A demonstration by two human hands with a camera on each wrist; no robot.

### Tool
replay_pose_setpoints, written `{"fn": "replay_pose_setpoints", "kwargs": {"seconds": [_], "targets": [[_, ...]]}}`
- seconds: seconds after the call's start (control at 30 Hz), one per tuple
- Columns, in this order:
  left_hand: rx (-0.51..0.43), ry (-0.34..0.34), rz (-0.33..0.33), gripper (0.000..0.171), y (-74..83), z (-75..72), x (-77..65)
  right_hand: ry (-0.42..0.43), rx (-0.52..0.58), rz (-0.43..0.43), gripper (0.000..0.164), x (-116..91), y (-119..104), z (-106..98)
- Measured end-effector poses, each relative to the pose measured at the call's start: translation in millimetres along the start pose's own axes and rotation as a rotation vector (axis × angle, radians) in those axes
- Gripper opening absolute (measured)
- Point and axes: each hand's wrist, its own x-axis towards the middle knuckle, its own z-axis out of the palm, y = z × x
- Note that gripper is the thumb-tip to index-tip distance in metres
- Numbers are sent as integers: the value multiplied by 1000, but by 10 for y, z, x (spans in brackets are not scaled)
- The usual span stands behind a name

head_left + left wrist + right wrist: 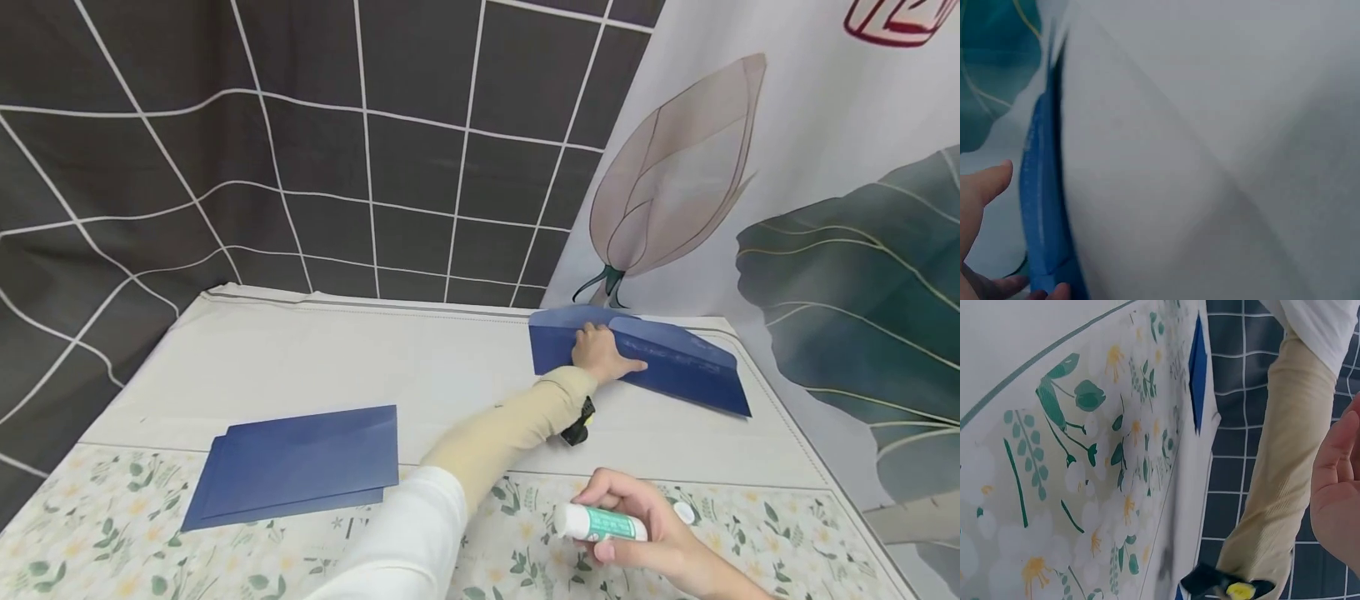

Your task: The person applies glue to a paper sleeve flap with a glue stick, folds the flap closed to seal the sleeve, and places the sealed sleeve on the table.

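Two dark blue envelopes with raised flaps lie overlapping at the back right; the nearer one is the right-hand envelope (686,354). My left hand (603,354) rests on them where they overlap, its thumb (991,181) stretched out apart from the paper. Some of its fingers touch the blue paper (1044,206) in the left wrist view. Near the front, my right hand (645,533) holds a white glue stick (611,525) with a green label, pointing left. In the right wrist view only part of the right hand (1341,487) shows, and the glue stick is out of sight.
A small white round cap (684,512) lies on the floral cloth (525,533) beside the right hand. Further left lies a stack of blue envelopes (300,458). A dark gridded curtain (420,167) and a white printed curtain (810,167) hang behind the table.
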Motion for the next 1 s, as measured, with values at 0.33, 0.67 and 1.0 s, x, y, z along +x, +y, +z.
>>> {"fn": "replay_pose_setpoints", "kwargs": {"seconds": [0.33, 0.67, 1.0], "targets": [[112, 53, -129, 84, 124, 171, 18, -2, 73, 33, 46, -21, -6, 55], [-34, -24, -234, 84, 102, 74, 105, 41, 42, 65, 42, -25, -10, 28], [-357, -107, -137, 53, -61, -124, 98, -5, 51, 11, 47, 11, 16, -4]]}}
